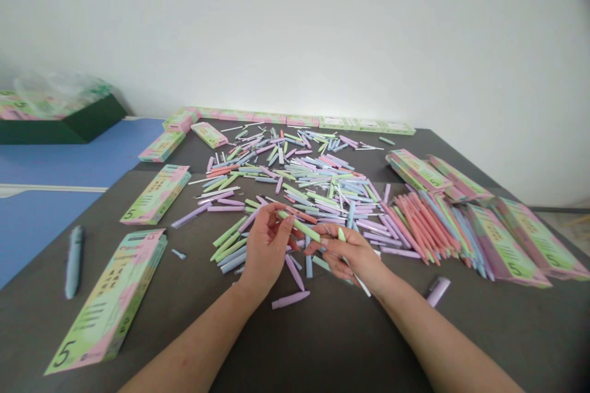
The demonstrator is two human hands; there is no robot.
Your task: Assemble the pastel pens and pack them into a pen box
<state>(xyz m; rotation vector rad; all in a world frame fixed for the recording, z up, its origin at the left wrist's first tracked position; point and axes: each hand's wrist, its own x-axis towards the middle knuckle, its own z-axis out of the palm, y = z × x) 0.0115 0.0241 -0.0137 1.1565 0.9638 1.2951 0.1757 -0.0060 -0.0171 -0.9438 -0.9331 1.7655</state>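
My left hand pinches one end of a pastel green pen barrel above the table. My right hand is close by, its fingers around a thin white stick, probably a pen refill, whose lower end pokes out below the hand. A short green piece rises from those fingers. Just beneath both hands lies a loose heap of green, lilac, blue, coral and white pen parts. Lilac barrels rest near my left wrist.
Pens lie in fanned rows at the right, among pink-and-green pen boxes. More boxes lie at the left beside a blue pen. Further boxes line the dark table's far edge. A green tray stands far left.
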